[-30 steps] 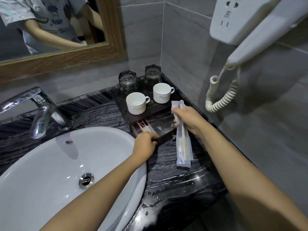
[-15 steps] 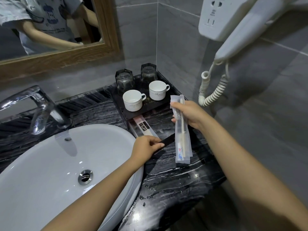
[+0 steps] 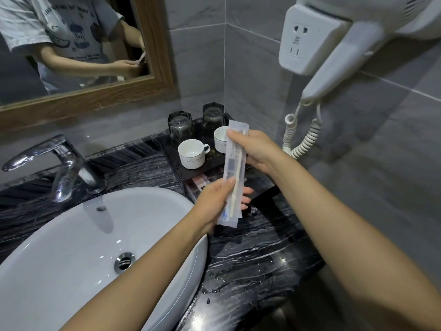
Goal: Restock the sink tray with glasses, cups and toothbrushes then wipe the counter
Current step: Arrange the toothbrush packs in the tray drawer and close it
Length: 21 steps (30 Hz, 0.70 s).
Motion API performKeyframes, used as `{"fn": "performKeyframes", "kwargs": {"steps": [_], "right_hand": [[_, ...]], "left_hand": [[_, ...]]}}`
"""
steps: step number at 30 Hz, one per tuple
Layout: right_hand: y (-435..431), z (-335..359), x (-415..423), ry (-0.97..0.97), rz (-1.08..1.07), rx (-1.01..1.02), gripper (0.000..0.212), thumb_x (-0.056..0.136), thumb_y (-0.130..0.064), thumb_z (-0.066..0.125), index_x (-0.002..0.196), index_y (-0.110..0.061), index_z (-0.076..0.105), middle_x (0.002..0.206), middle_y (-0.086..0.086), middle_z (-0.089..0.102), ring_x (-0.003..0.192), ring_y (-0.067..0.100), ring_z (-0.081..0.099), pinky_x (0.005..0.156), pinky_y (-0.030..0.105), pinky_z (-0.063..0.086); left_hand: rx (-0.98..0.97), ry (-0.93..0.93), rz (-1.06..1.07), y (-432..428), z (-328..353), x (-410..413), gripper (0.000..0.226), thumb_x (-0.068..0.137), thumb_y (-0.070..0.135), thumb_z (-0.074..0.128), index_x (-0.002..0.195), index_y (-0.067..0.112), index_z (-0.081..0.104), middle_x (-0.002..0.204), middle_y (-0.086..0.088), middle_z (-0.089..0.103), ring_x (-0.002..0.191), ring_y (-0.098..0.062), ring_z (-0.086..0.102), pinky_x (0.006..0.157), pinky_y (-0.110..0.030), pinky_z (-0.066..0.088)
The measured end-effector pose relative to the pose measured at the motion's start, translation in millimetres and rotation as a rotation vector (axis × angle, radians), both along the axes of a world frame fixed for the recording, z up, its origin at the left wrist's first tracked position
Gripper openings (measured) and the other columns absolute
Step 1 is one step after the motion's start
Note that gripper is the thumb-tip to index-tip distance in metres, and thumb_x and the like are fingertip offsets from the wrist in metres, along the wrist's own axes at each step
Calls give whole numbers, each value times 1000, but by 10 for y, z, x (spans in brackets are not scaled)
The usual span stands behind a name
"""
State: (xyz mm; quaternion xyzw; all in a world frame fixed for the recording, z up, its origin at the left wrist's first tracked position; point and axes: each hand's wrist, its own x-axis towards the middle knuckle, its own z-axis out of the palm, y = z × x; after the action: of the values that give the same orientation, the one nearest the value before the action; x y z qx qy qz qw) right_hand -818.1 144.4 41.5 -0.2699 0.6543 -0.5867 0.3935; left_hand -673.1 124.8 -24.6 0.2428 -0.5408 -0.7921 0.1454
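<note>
A dark tray (image 3: pixel 177 163) stands in the counter's back right corner. It holds two upturned dark glasses (image 3: pixel 180 124) (image 3: pixel 213 117) and two white cups (image 3: pixel 192 154) (image 3: pixel 220 138). Both hands hold wrapped toothbrush packets (image 3: pixel 233 173) upright above the tray's front. My right hand (image 3: pixel 256 149) grips the packets near the top. My left hand (image 3: pixel 216 204) pinches their lower part, thumb in front, fingers behind. A pink packet (image 3: pixel 199 183) lies in the tray's front section, partly hidden by my hands.
A white basin (image 3: pixel 71 247) with a chrome tap (image 3: pixel 59 163) fills the left. The black marble counter (image 3: pixel 250 254) is wet with droplets near its front. A wall hair dryer (image 3: pixel 334 56) with a coiled cord (image 3: pixel 303 137) hangs at the right. A framed mirror (image 3: pixel 71 44) sits above.
My left hand left the tray's front edge and rose to take the lower part of the packets. My right hand lifted the packets up and slightly back over the tray.
</note>
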Motion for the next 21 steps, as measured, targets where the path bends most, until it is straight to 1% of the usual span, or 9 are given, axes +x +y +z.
{"fn": "performKeyframes", "kwargs": {"steps": [3, 5, 7, 9, 10, 12, 16, 18, 21], "right_hand": [[-11, -175, -52, 219, 27, 55, 35, 92, -49, 46, 80, -20, 62, 86, 1, 68, 83, 16, 64, 82, 32, 53], [81, -443, -79, 468, 45, 163, 40, 97, -43, 37, 90, -14, 63, 92, 6, 68, 87, 21, 62, 88, 37, 48], [258, -791, -87, 794, 275, 325, 36, 97, -35, 42, 100, -8, 66, 103, 10, 70, 97, 25, 62, 92, 39, 48], [449, -1068, -54, 949, 537, 464, 31, 95, -33, 49, 101, -11, 69, 106, 9, 71, 99, 26, 62, 91, 39, 47], [523, -1152, -33, 967, 593, 504, 33, 94, -35, 50, 96, -10, 70, 101, 11, 71, 96, 28, 62, 88, 37, 47], [594, -1220, -27, 952, 565, 503, 40, 94, -40, 50, 88, -6, 69, 90, 16, 70, 87, 30, 62, 82, 37, 47], [640, -1216, -52, 917, 525, 458, 43, 91, -42, 53, 89, -2, 68, 93, 20, 70, 87, 32, 63, 85, 44, 50], [688, -1218, -53, 893, 520, 456, 42, 89, -43, 56, 88, -4, 70, 92, 18, 71, 87, 30, 64, 85, 45, 50], [762, -1243, -73, 852, 510, 444, 34, 88, -42, 58, 87, -12, 74, 89, 9, 73, 86, 24, 65, 84, 44, 51]], "left_hand": [[62, -25, 106, -133, -11, 93, 26, 94, 24, 47, 104, 3, 59, 81, -9, 75, 61, -15, 67, 56, -25, 57], [62, -66, 180, -258, -15, 176, 28, 94, 22, 47, 108, 0, 57, 81, -9, 74, 59, -13, 66, 54, -23, 55], [50, -103, 227, -376, -38, 253, 30, 94, 22, 47, 110, -2, 57, 85, -9, 72, 59, -12, 67, 53, -22, 54], [62, -118, 244, -459, -79, 311, 33, 93, 22, 48, 110, -4, 58, 86, -9, 70, 59, -12, 65, 53, -22, 54], [78, -117, 246, -482, -106, 327, 34, 93, 22, 49, 110, -5, 57, 86, -9, 68, 59, -13, 65, 54, -22, 55], [116, -113, 252, -492, -158, 338, 33, 92, 22, 52, 108, -5, 58, 84, -11, 66, 59, -14, 65, 55, -23, 56], [175, -85, 252, -435, -260, 278, 22, 90, 20, 55, 102, 2, 59, 86, -11, 68, 68, -16, 70, 63, -27, 59], [215, -72, 244, -396, -306, 229, 22, 89, 18, 56, 106, 4, 58, 89, -11, 70, 77, -19, 72, 66, -29, 59], [267, -80, 213, -354, -363, 164, 18, 90, 17, 56, 104, 6, 60, 89, -10, 74, 81, -19, 72, 63, -27, 58]]}}
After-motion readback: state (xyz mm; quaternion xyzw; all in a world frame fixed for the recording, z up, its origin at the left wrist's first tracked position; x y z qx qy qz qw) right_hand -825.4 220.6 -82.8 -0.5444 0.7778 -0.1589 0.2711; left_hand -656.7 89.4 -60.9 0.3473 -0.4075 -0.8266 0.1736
